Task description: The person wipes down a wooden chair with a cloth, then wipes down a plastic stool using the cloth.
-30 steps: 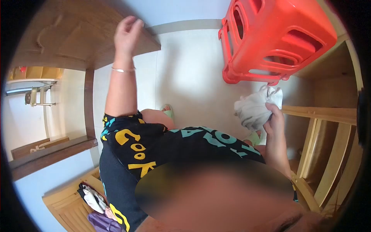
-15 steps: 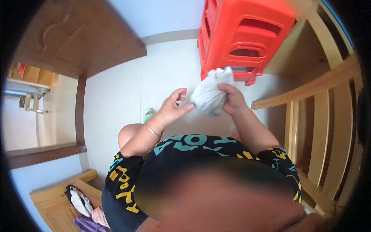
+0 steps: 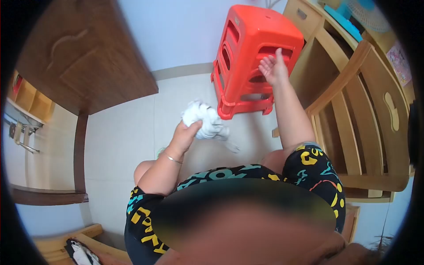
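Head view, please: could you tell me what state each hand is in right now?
Left hand: closed, holding the white cloth.
Right hand: open, holding nothing.

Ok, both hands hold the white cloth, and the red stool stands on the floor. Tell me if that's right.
Not quite: the head view shows only the left hand holding the white cloth; the right hand is open, apart from it. The red stool does stand on the floor.
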A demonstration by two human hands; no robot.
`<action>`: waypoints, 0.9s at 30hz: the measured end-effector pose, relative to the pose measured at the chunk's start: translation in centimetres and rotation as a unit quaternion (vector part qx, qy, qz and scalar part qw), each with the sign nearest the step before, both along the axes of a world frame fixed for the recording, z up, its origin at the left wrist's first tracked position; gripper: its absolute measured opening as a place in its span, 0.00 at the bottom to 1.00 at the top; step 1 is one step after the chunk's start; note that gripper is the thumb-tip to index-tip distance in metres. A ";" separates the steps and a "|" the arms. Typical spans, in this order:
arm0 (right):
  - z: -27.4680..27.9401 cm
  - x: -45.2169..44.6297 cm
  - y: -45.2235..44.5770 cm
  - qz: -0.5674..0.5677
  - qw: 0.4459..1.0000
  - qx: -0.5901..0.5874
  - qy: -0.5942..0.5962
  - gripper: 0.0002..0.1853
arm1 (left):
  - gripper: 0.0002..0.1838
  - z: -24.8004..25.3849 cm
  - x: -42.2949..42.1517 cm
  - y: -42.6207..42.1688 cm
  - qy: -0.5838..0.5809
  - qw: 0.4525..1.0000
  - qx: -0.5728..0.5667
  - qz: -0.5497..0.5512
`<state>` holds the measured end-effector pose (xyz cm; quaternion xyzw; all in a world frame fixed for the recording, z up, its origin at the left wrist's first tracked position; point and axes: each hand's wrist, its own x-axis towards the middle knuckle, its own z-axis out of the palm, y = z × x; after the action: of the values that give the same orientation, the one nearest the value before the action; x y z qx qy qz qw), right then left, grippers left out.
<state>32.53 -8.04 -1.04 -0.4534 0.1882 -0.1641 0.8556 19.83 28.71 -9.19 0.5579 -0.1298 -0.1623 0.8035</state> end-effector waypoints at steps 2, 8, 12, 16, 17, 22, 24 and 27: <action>2.3 3.8 -1.4 -0.073 0.995 0.064 0.001 0.57 | 0.24 0.4 0.6 2.0 -0.007 0.999 -0.022 0.037; 3.0 8.6 -2.7 -0.036 0.982 0.159 -0.098 0.55 | 0.25 -0.2 1.3 7.0 -0.050 0.991 0.088 0.092; 3.1 9.7 -1.0 -0.078 0.973 0.167 -0.138 0.50 | 0.24 0.2 1.2 8.7 0.002 0.991 0.051 0.127; 4.5 11.2 -0.7 -0.126 0.969 0.176 -0.115 0.51 | 0.23 1.2 1.1 9.5 0.032 0.988 -0.015 0.151; 4.4 11.2 -0.6 -0.151 0.968 0.175 -0.096 0.52 | 0.23 1.3 1.2 9.6 0.034 0.988 -0.017 0.151; 5.9 10.3 1.0 -0.218 0.958 0.184 -0.022 0.50 | 0.23 1.9 1.2 9.2 0.056 0.990 -0.008 0.129; 6.5 9.9 1.8 -0.220 0.958 0.184 -0.031 0.51 | 0.23 1.9 1.1 8.9 0.052 0.991 -0.010 0.120; 7.0 9.6 2.3 -0.253 0.950 0.182 0.013 0.49 | 0.23 1.9 1.1 8.4 0.055 0.992 -0.004 0.109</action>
<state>42.10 -5.79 5.95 -0.2298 0.3342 -0.3322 0.8515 20.94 37.14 -7.27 0.5561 -0.0245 -0.1034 0.8243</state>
